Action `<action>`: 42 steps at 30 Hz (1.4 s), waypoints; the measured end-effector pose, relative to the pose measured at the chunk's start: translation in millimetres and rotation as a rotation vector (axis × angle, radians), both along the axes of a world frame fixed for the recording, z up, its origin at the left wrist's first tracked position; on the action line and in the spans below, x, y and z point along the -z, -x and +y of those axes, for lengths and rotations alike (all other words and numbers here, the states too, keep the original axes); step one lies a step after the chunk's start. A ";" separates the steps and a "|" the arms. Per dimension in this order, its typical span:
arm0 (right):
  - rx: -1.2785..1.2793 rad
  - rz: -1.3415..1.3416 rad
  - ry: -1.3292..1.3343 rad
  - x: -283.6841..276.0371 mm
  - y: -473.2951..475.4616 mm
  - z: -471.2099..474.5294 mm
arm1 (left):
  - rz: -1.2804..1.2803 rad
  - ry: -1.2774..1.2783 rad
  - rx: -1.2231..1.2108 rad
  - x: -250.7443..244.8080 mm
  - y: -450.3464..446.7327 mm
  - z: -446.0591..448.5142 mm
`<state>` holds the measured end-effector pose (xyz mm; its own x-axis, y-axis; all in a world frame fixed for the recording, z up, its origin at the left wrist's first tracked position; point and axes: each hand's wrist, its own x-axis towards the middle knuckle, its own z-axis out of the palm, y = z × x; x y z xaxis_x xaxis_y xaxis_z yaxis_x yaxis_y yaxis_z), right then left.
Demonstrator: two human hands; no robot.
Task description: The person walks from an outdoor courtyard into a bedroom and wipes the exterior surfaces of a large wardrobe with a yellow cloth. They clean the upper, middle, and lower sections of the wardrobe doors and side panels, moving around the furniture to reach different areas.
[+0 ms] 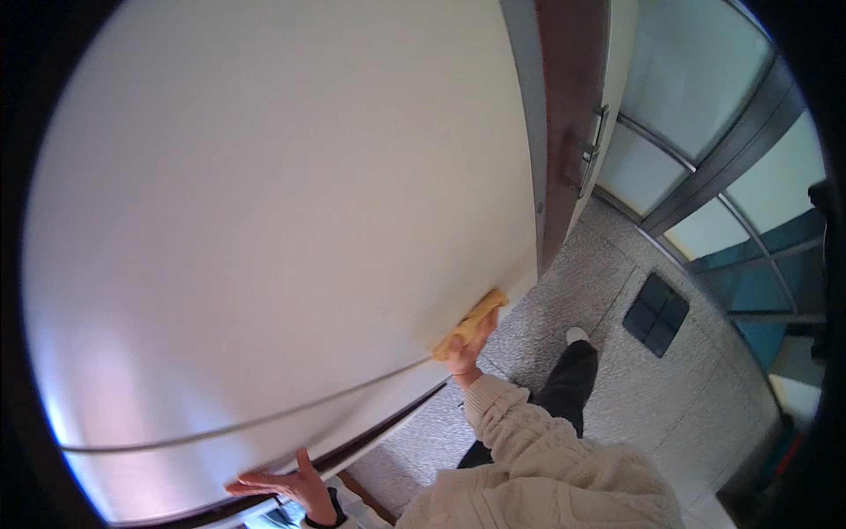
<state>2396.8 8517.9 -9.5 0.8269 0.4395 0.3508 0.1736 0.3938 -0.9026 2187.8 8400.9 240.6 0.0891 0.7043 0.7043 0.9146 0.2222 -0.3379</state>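
Note:
My right hand [468, 345] grips a folded yellow cloth [470, 324] and presses it against a large, smooth white panel [297, 218], near the panel's lower right corner. Along the panel runs a thin dark groove [264, 418], just below the cloth. Down at the bottom of the view is my left hand [301, 488], with a dark band at its wrist. It lies at the panel's near edge, thumb raised and fingers stretched out, holding nothing.
A dark brown door [574, 99] with a metal handle [593, 152] stands beyond the panel. Metal-framed glazed panels [687, 86] line the right side. On the speckled stone floor [700, 410] lies a dark square plate [655, 315], beyond my foot in a white shoe [577, 335].

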 end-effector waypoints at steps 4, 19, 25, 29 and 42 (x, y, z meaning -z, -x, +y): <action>0.032 0.682 0.084 45.6 -7.7 14.7 | 0.087 -0.031 0.067 1.5 4.5 4.0; 0.112 -0.245 -0.146 -140.1 -115.7 44.1 | 0.001 0.041 0.025 10.6 10.4 -1.8; 0.162 -0.481 -0.296 -122.8 -137.1 56.7 | 0.062 0.016 0.031 6.7 9.6 -0.1; 0.154 -0.341 -0.191 -58.5 -141.9 60.4 | 0.049 0.020 0.032 5.0 11.2 0.2; 0.128 0.537 0.228 18.3 -169.9 75.9 | 0.191 0.139 -0.164 -6.7 24.8 -17.8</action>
